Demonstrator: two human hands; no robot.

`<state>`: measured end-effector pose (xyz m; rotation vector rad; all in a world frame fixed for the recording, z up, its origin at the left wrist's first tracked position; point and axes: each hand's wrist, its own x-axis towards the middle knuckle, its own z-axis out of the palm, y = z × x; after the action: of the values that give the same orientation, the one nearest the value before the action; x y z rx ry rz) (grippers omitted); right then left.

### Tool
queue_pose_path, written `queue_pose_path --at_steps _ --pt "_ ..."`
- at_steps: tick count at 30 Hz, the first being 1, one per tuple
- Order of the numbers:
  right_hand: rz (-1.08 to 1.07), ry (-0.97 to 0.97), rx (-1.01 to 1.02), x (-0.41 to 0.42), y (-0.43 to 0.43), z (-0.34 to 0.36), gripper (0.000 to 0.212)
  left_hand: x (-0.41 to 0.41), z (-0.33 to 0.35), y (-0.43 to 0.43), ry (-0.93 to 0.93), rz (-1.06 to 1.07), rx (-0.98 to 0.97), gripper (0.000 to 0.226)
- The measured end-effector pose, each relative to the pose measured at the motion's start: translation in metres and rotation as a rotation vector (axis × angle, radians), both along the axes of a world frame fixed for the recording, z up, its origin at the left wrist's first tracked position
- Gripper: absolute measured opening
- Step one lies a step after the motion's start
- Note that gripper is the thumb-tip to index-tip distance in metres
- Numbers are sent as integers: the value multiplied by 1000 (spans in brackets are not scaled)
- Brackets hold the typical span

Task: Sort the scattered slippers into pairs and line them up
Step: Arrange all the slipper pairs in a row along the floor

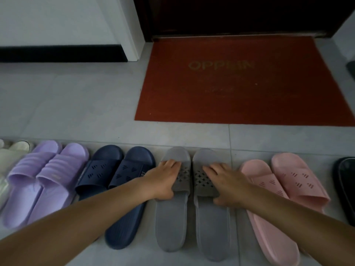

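Slippers stand in a row on the tiled floor, toes pointing away from me. In the middle is a grey pair. My left hand [163,179] grips the strap of the left grey slipper [171,223]. My right hand [228,181] grips the strap of the right grey slipper [213,227]. The two grey slippers lie side by side, almost touching. Left of them sit a navy pair [123,169] and a purple pair [44,173], with a white pair [11,152] at the far left edge. A pink pair [284,181] lies to the right.
A red doormat [240,81] lies beyond the row in front of a dark door [230,14]. A black slipper [345,185] is cut off by the right edge. Another dark object [351,68] shows at the far right. A white wall with black skirting [57,52] runs at back left.
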<state>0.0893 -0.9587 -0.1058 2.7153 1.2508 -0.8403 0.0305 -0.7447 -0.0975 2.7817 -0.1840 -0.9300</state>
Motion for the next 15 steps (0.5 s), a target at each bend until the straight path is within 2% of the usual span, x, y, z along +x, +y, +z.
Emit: queue_pose_path --at_steps 5,8,13,15 --pt "-69 -1 29 -3 1 -9 96 -5 -5 -7 -91 44 -5 96" --pt "-88 25 47 -1 0 -9 93 -3 -5 -10 -139 54 -22 88" --pt "-96 39 50 -3 0 -5 89 -3 -6 -11 -124 45 -23 88" --pt "-86 49 51 -7 0 2 94 -3 -6 -12 -95 37 -5 93"
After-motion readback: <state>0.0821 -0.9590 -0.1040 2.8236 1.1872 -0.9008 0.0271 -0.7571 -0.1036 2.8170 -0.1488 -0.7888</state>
